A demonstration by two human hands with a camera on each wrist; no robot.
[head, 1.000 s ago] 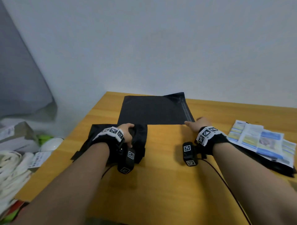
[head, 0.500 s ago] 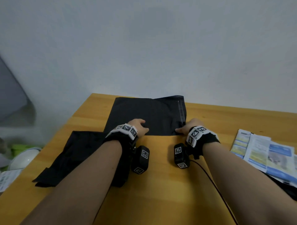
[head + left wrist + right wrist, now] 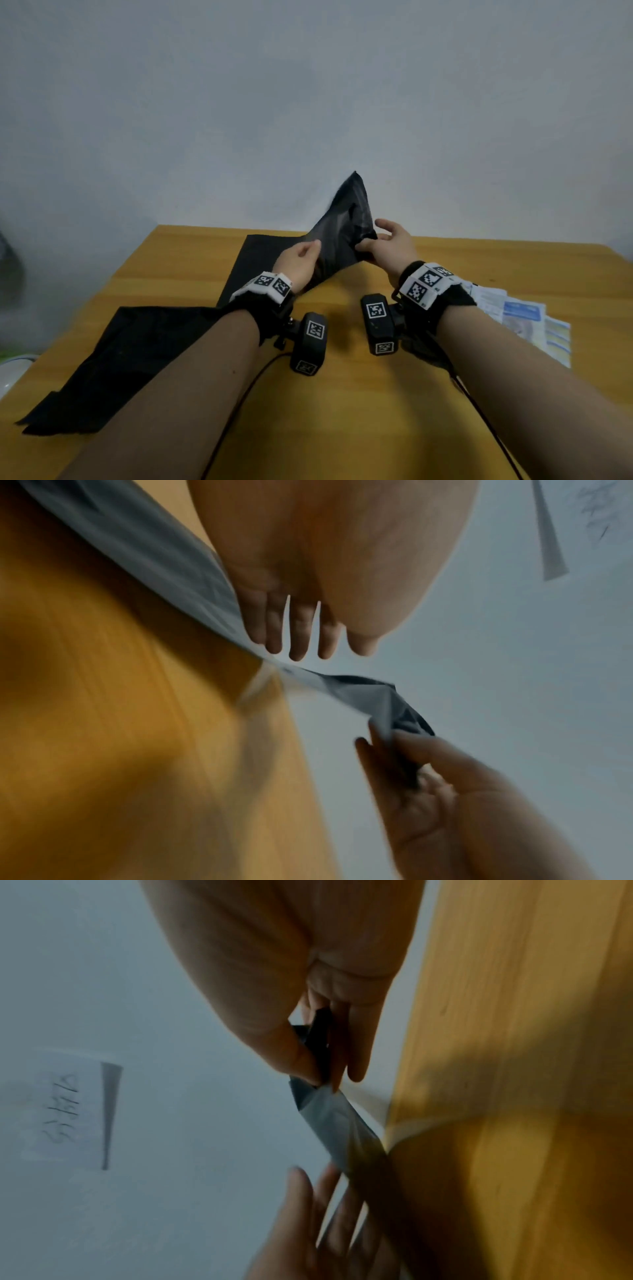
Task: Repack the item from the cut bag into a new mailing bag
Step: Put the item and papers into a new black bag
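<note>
The new black mailing bag (image 3: 342, 236) lies at the back of the table with its right end lifted into a peak. My right hand (image 3: 380, 241) pinches that raised end between thumb and fingers, which the right wrist view shows close up on the bag (image 3: 339, 1129). My left hand (image 3: 301, 257) lies with straight fingers (image 3: 294, 631) against the bag's side (image 3: 346, 688). The cut black bag (image 3: 130, 356) lies flat at the table's left. The item, a set of printed leaflets (image 3: 520, 318), lies at the right, partly hidden by my right wrist.
The wooden table (image 3: 376, 411) stands against a plain grey wall. A white rounded object (image 3: 10, 373) sits beyond the table's left edge. A handwritten paper note (image 3: 65, 1110) hangs on the wall. Cables run from both wrist cameras along my forearms.
The new bag lay flat with both hands at its near edge. Now my right hand has lifted its right end off the table, and my left hand has moved against its side.
</note>
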